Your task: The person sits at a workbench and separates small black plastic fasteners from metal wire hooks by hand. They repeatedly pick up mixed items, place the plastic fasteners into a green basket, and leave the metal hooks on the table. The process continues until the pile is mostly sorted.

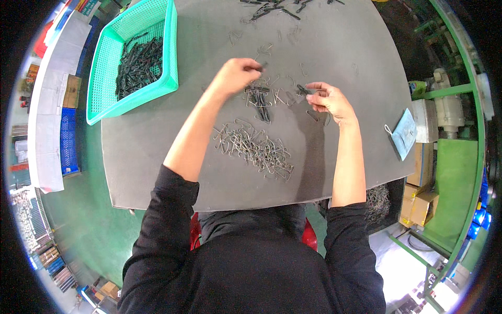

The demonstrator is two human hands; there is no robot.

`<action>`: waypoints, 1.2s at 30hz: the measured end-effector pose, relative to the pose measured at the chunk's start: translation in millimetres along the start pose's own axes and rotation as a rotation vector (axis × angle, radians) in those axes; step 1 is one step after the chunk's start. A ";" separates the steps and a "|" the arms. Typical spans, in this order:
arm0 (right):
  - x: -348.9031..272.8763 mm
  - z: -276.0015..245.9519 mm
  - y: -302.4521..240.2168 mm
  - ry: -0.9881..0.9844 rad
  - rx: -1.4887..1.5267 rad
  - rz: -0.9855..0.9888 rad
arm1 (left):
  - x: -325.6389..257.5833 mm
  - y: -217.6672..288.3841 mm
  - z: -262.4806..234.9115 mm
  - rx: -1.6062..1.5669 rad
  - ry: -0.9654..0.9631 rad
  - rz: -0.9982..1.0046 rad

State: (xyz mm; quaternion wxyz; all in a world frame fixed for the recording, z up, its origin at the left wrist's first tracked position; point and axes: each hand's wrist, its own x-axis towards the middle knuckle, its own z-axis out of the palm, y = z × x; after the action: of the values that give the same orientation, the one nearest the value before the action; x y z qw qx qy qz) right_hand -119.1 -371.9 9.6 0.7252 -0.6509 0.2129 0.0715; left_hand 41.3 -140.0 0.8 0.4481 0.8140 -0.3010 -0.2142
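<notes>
My left hand [236, 77] is over the middle of the grey table [162, 162], thumb and fingers pinched on a small dark piece that is blurred. To its right, my right hand [330, 103] pinches a narrow black clip [303, 90] between thumb and fingertips. Below and between the hands lies a small group of black clips [260, 102], with wire hooks [278, 97] beside and among them. Nearer to me is a loose heap of bent metal wire hooks [256, 149].
A green perforated basket [170, 78] holding many black clips [138, 68] stands at the far left. More black pieces [269, 9] lie at the table's far edge. A light blue face mask [403, 134] rests at the right edge. Green metal framing [460, 89] and cardboard boxes [422, 206] are beyond.
</notes>
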 end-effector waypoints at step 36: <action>-31.5 67.7 40.2 -0.207 0.323 -0.022 | -76.9 -24.3 -41.0 -0.774 -0.168 -0.345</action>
State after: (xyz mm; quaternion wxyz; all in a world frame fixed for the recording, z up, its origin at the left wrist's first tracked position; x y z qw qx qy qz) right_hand -148.2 -294.7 -10.3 0.8390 -0.5174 0.1388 0.0952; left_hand 18.0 -52.8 6.9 0.6519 0.6040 -0.0934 -0.4488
